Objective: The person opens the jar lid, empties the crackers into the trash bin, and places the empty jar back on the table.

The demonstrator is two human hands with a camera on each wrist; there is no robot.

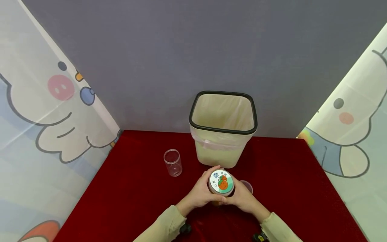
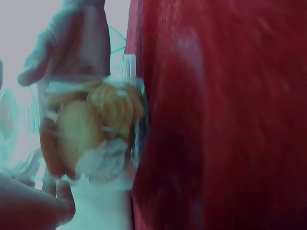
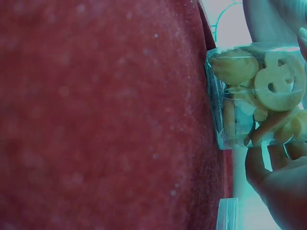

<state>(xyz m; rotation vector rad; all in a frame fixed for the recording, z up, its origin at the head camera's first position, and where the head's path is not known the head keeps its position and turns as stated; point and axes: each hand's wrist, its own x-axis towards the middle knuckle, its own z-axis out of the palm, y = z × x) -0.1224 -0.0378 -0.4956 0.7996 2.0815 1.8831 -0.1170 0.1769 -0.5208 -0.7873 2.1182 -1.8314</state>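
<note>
Both my hands hold a clear plastic jar of cookies (image 2: pixel 81 134) from its two sides, near the middle front of the red cloth. In the head view its round lid (image 1: pixel 222 182) shows white and green with orange fruit drawings. My left hand (image 1: pixel 202 192) curls round the left side and my right hand (image 1: pixel 243 198) round the right side. Through the jar's wall in the right wrist view, several cookies show, one ring-shaped cookie (image 3: pixel 280 86) with holes among them. The jar stands upright, close to or on the cloth; its base is hidden in the head view.
A cream waste bin (image 1: pixel 223 148) with a black rim and a liner stands behind the hands. An empty clear jar (image 1: pixel 173 164) stands on the red cloth (image 1: pixel 127 188) to the left. A small round clear item (image 1: pixel 248 186) is partly hidden behind the right hand.
</note>
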